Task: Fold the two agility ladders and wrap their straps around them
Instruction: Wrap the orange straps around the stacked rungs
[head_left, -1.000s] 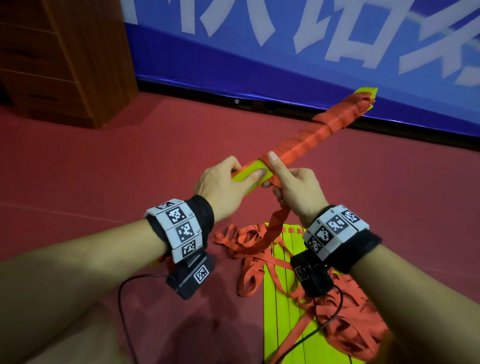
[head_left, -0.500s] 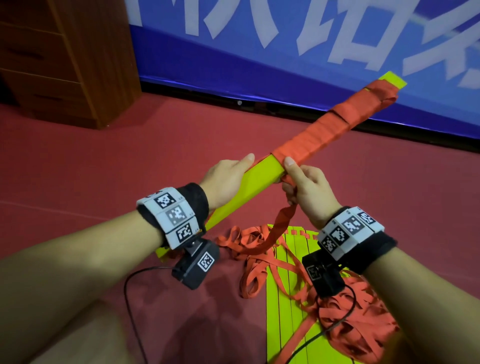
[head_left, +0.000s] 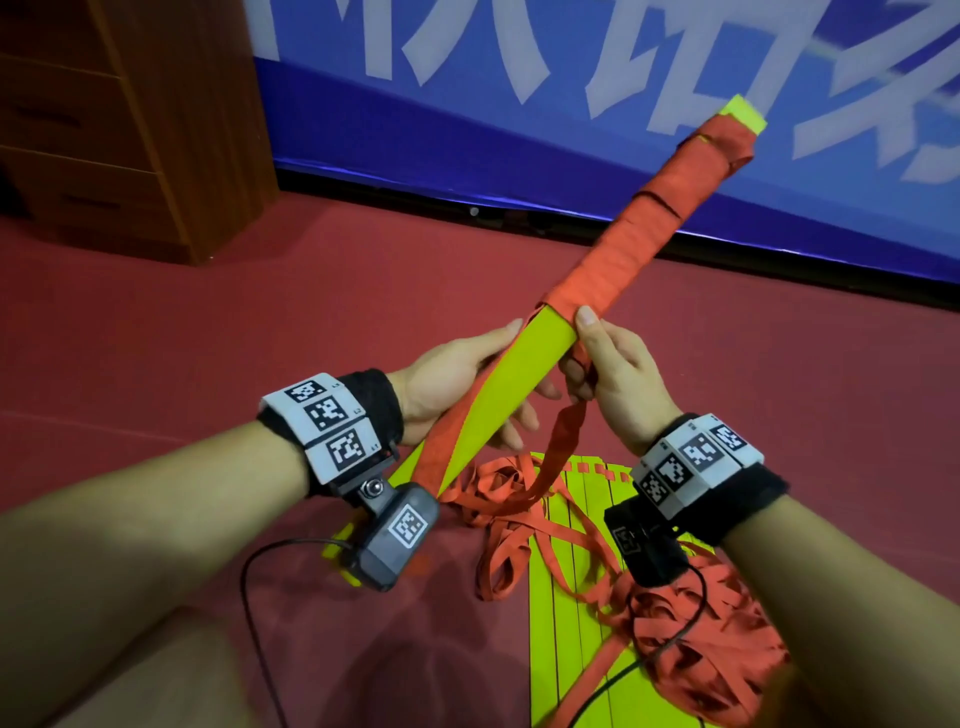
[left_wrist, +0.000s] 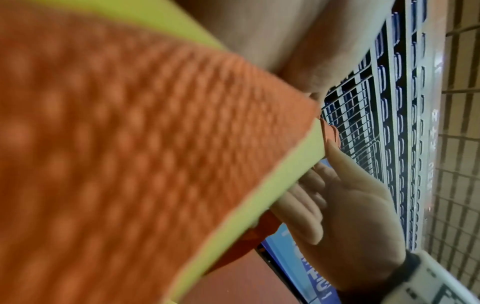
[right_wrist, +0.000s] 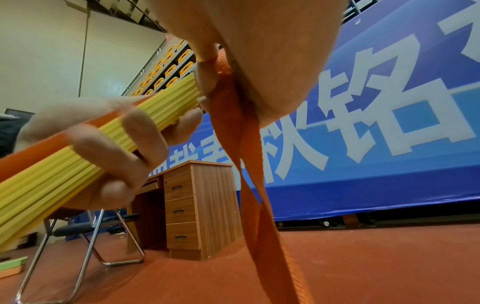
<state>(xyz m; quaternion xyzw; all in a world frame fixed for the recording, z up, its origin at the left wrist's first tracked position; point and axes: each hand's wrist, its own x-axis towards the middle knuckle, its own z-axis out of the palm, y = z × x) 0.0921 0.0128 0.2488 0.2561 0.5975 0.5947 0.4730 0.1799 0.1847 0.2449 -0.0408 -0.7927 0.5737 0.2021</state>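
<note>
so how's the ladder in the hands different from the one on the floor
The held ladder is stacked into one tight bundle; the floor ladder lies with its rungs spread flat side by side. The held ladder's far half is bound in orange strap, while the floor ladder's straps lie in a loose tangle. The left hand and right hand keep one raised at a slant; the other rests on the floor. Both have yellow-green rungs and orange straps.

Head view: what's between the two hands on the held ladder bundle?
Head view: bare yellow-green rungs of the bundle span left hand to right hand; the strap hangs below.
</note>
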